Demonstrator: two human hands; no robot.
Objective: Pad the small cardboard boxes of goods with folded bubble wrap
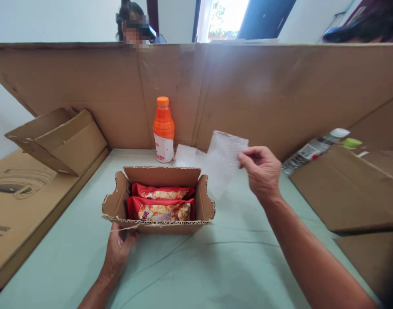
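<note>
Translucent plastic sheet, prob. bubble wrap, pinched at its R edge betw. thumb + fingers of R hand; hangs flat-ish just R of open box. Edge grip presumably leaves most of sheet free & uncrumpled.

L hand at front L corner of cardboard box, low on wall; fingertips hidden, so can't tell if gripping or just resting. Looks like steadying, as box is light card. Hands well apart.

Box upright on worktop, mouth up, cut edges ragged. Inside: front packet + rear packet, both red w/ food print, side by side front-to-back; walls likely hold them up.

Just behind box: orange bottle, upright, cap on. To its R, 2nd sheet, partly hidden, within easy reach I'd guess.

Further out, L: open carton tilted on large printed box. R: clear bottle, leaning, + green cap behind brown carton. Back: cardboard partition, prob. screening off neighbours; person beyond.
</note>
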